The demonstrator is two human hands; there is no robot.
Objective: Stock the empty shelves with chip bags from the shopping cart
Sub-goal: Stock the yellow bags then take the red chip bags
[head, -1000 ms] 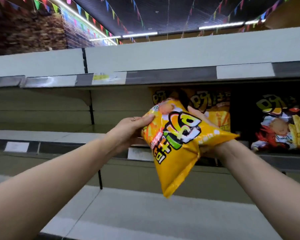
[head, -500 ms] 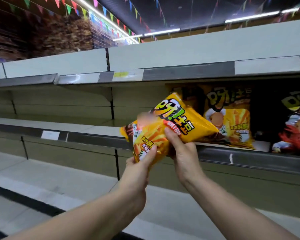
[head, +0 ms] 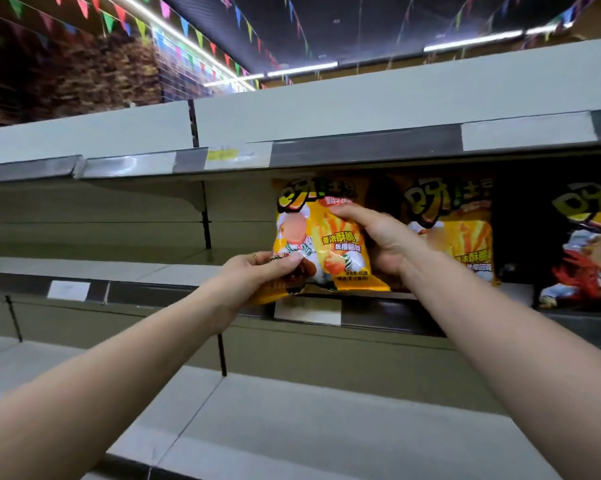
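A yellow chip bag (head: 321,233) stands upright at the front of the middle shelf (head: 174,270), just left of another yellow bag (head: 461,230). My left hand (head: 257,271) pinches its lower left corner, thumb across the front. My right hand (head: 378,237) grips its right side, fingers curled over the front near the top. A black chip bag (head: 583,251) stands further right on the same shelf. The shopping cart is out of view.
The middle shelf's left part holds nothing, as does the lower shelf (head: 309,427) beneath my arms. The upper shelf's edge (head: 361,150) overhangs the bags closely. Price-label strips run along the shelf fronts. Bunting hangs from the dark ceiling.
The yellow bag went from tilted in front of the shelf to upright on the middle shelf. Both hands moved forward with it; my left hand shifted to its lower corner.
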